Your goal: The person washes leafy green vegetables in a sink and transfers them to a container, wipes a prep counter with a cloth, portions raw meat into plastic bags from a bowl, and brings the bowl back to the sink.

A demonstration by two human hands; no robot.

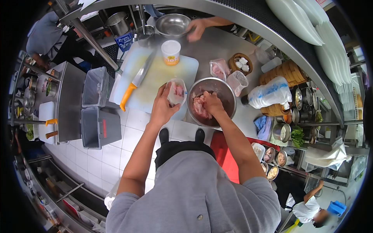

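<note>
My left hand (164,106) is closed around a clear plastic tub (181,82) with some pink raw meat (178,91) inside. It holds the tub over the right edge of the chopping board, beside a steel mixing bowl (228,99). Down in that bowl, my right hand (213,104) has its fingers curled into pale pink raw meat (200,106); the fingertips are partly hidden by it. Behind the bowl are another clear tub (237,82) and a clear bag or tub of raw meat (220,69).
A knife (142,72) with an orange handle and a white-lidded tub (171,52) rest on the chopping board (187,64). Across the counter, another person's hand (197,29) is near a steel bowl (173,24). A bamboo steamer (235,58) stands behind. Grey bins (101,128) are on the left.
</note>
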